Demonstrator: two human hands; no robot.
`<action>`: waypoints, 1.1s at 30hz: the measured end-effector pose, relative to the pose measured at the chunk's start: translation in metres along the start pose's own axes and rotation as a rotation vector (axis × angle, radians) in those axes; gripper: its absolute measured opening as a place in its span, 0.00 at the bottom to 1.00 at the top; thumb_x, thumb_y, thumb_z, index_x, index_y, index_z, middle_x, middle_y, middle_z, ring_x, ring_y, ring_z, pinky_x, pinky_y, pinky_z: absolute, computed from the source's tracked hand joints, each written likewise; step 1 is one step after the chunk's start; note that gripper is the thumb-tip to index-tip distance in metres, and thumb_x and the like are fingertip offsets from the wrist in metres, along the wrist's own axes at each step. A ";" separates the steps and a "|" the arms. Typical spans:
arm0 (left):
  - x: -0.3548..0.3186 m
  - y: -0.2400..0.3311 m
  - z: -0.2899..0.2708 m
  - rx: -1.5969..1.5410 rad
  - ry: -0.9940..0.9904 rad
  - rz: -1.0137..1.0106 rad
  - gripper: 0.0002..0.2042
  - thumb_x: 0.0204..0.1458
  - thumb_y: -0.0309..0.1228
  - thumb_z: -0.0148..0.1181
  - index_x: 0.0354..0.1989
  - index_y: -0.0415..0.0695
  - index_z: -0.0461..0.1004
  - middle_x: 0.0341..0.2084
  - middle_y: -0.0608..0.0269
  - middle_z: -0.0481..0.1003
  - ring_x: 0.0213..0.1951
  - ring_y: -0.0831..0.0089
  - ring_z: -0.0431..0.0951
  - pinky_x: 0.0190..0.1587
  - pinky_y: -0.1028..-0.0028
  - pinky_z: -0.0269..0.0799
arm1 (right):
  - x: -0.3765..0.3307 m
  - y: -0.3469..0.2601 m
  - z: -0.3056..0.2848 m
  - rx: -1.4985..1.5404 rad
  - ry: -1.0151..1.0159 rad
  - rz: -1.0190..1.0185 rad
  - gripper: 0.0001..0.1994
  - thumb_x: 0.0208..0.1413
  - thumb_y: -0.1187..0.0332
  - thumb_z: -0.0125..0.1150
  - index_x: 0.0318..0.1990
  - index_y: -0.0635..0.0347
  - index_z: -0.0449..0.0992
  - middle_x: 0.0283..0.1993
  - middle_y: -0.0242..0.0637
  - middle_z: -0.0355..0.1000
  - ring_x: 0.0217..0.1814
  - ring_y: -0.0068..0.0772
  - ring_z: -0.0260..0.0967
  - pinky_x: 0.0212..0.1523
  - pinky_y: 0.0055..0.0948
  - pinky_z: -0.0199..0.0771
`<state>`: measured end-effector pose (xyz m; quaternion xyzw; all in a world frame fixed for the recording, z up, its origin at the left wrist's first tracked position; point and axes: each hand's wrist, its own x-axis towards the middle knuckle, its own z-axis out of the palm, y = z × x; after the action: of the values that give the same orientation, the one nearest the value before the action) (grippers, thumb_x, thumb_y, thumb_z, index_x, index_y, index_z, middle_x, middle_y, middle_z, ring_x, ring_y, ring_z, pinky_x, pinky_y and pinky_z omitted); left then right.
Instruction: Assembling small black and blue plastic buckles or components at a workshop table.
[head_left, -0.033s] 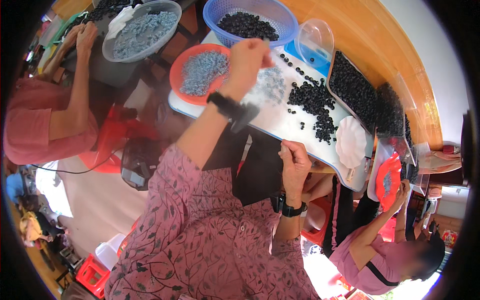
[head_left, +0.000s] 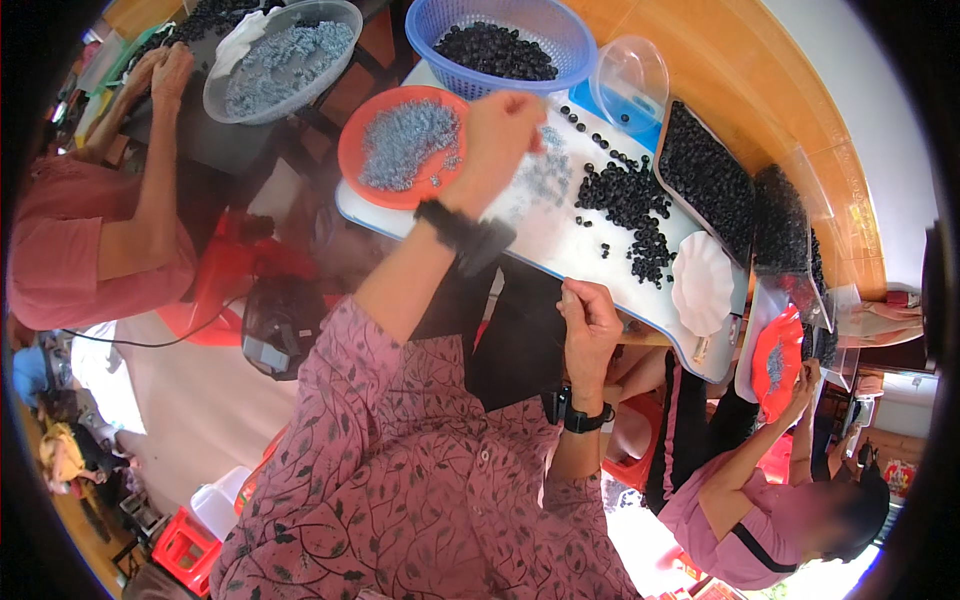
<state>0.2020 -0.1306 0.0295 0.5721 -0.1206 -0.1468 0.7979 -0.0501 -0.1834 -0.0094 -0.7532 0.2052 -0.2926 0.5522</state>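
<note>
The left hand (head_left: 500, 130) is raised over the white rectangular worktop (head_left: 560, 250), its grip pressed together around small pale grey-blue pieces (head_left: 545, 175); more of these lie loose on the board just below and right of the knuckles. The hand hovers beside the right rim of the round orange plastic plate (head_left: 360, 160), which holds a heap of the same grey pieces and overhangs the worktop's near-left edge. The right hand (head_left: 590, 320) sits at the worktop's front edge, fingers curled shut; what it pinches, if anything, I cannot tell.

Between the two hands the board is bare white, the widest open stretch. To the right it narrows: a scatter of small black round beads (head_left: 630, 200) spreads across the middle, and a white scalloped shallow dish (head_left: 702, 280) sits near the right front corner. At the far edge stand a blue plastic mesh basket (head_left: 440, 30) of black beads and a clear plastic scoop (head_left: 630, 75); a long clear tray (head_left: 710, 180) packed with black beads lines the right side.

Off the worktop's left, a clear round bowl (head_left: 225, 100) of grey pieces stands near another person's hands (head_left: 165, 70).
</note>
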 end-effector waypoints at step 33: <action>-0.141 -0.050 0.015 0.185 -0.477 -0.353 0.13 0.57 0.34 0.58 0.34 0.35 0.79 0.22 0.60 0.78 0.26 0.81 0.73 0.30 0.75 0.70 | 0.004 0.016 -0.004 0.176 0.116 0.152 0.10 0.61 0.74 0.59 0.49 0.66 0.76 0.35 0.28 0.73 0.33 0.15 0.66 0.36 0.14 0.66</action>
<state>0.0616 -0.1061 -0.0166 0.6039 -0.2160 -0.4014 0.6538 -0.0494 -0.1940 -0.0226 -0.6659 0.2669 -0.3101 0.6238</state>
